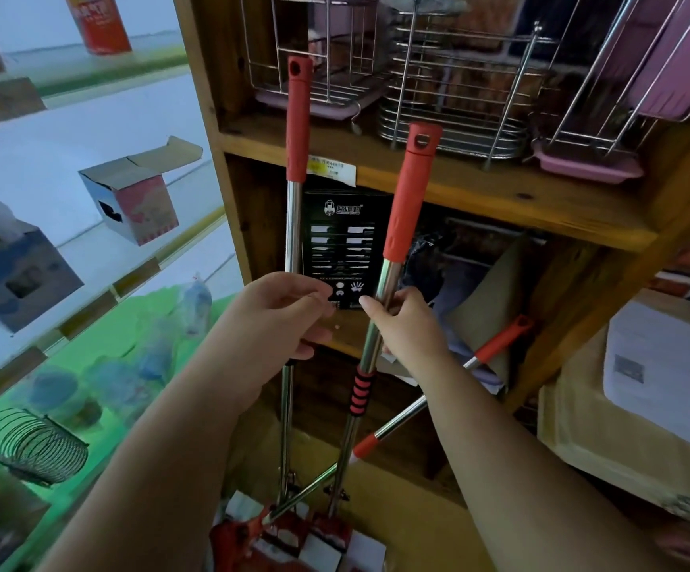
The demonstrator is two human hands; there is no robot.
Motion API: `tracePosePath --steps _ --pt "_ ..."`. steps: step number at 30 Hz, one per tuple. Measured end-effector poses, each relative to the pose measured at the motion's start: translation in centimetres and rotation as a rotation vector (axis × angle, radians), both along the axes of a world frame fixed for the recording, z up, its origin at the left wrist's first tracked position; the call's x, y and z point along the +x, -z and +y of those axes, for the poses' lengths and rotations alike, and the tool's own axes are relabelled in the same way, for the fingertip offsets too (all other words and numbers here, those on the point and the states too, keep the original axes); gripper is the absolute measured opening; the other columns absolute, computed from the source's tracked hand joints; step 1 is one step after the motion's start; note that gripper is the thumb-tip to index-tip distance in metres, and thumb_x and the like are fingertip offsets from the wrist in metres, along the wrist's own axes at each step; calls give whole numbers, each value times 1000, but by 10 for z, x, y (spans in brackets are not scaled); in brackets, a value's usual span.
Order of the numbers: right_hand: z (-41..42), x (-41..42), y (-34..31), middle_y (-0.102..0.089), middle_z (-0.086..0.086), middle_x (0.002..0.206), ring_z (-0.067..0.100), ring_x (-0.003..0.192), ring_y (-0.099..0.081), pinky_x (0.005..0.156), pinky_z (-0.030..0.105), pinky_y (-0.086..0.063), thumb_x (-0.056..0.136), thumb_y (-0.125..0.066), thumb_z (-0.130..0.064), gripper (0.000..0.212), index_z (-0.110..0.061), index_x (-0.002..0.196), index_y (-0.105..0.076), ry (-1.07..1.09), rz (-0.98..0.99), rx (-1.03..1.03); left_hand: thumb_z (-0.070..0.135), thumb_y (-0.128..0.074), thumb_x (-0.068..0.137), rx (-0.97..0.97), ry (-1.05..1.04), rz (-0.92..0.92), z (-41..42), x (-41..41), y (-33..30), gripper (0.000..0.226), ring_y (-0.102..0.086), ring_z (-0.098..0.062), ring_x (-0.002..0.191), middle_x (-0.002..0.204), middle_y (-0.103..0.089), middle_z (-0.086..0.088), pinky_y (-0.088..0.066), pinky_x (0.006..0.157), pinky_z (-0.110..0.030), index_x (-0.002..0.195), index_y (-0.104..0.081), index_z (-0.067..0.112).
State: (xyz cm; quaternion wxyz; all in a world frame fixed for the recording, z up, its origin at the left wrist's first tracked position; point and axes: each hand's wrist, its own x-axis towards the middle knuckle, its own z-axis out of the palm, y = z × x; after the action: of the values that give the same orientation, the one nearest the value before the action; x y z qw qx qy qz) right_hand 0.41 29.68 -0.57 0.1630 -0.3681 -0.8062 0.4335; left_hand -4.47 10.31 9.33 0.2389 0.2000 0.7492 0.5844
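- Your left hand (281,315) has its fingers curled round the steel shaft of the left pole (294,225), just left of the black box (343,241).
- That pole stands nearly upright, and its red grip rises above the box's top edge.
- Your right hand (405,324) grips the right pole (407,192) just right of the box's lower corner, with the thumb laid across the shaft.
- The right pole tilts, with its red top leaning away to the box's right.
- A third pole (401,419) lies slanted below and to the right of the box, and neither hand touches it.
- Wire racks (450,97) sit one shelf above the box.
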Motion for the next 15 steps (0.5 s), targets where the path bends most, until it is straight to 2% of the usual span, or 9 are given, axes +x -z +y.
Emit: tracePosePath --steps 3,5,6,9,10,11,13,15 --pt "0 -2 0 -65 -3 75 13 54 -68 55 33 -56 94 -62 -52 32 -24 100 -49 9 14 -19 19 -60 100 -3 -3 -15 -3 -2 2 15 -78 -9 77 89 -80 7 -64 72 -29 103 -73 27" --pt "1 -7 -5 -69 1 76 17 55 -71 63 41 -63 94 -67 -43 31 -20 103 -49 46 61 -49 19 -61 99 -1 -13 -23 -4 -2 4 14 -78 -10 77 88 -80 6 -64 74 -31 101 -73 28" --pt "2 -10 -6 -69 4 75 19 55 -71 63 43 -63 94 -69 -39 32 -17 105 -49 66 86 -81 19 -61 99 -2 -18 -25 -6 -2 5 14 -78 -10 76 88 -80 6 -64 73 -30 100 -73 28" --pt "8 -20 -7 -70 10 75 15 43 -65 41 30 -55 97 -66 -32 28 -12 106 -48 112 83 -83 19 -60 100 -9 -27 -29 -9 -2 9 15 -77 -9 73 88 -79 5 -64 68 -29 101 -73 26" --pt "11 -19 -6 -70 9 76 14 44 -65 40 28 -51 98 -62 -34 28 -12 107 -49 144 33 -29 19 -60 100 -14 -32 -28 -11 -2 10 15 -77 -9 72 88 -79 4 -63 66 -28 101 -73 26" --pt "15 -16 -4 -69 8 79 18 52 -68 46 30 -52 99 -59 -38 30 -11 109 -49 186 -22 30 19 -60 100 -19 -40 -25 -13 -3 11 15 -77 -9 73 88 -80 5 -63 64 -27 100 -74 26" --pt "24 -8 3 -66 7 86 31 75 -71 66 42 -58 99 -54 -44 33 -13 107 -49 261 -79 90 19 -61 100 -25 -54 -26 -16 -5 12 16 -77 -10 74 88 -80 6 -62 65 -26 98 -74 27" --pt "31 -2 6 -62 3 83 33 79 -67 70 43 -56 99 -52 -48 31 -17 103 -48 272 -95 84 19 -61 100 -26 -65 -33 -18 -7 13 15 -77 -10 74 87 -80 6 -62 65 -27 98 -74 27"
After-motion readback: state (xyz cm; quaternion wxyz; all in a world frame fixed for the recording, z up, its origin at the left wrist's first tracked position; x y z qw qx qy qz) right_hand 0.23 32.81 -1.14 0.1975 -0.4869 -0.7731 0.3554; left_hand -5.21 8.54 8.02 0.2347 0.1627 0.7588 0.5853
